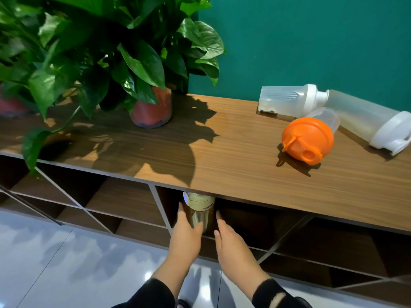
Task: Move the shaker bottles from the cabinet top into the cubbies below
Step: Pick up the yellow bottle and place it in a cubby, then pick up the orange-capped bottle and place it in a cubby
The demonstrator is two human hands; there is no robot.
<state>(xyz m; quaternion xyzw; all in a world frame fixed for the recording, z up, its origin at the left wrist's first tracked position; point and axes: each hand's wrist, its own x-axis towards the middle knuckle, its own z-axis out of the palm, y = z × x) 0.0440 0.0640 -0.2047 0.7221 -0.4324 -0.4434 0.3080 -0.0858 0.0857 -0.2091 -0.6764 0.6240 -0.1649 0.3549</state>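
A yellowish shaker bottle (199,210) stands upright in a top cubby (244,221) just under the cabinet top (222,152), its cap partly hidden by the top's edge. My left hand (185,234) wraps the bottle's left side. My right hand (231,241) is beside the bottle on its right, fingers apart; whether it touches is unclear. On the cabinet top at right lie an orange-lidded shaker (308,137), a clear shaker with a white lid (287,101) and a larger frosted shaker with a white cap (369,123).
Two potted plants stand on the cabinet top, one in a red pot (152,110) at the middle, another (11,105) at far left, with leaves hanging over the front edge. Diagonal dividers split the cubbies (100,201). A green wall (311,41) rises behind. Glossy floor tiles (77,263) lie below.
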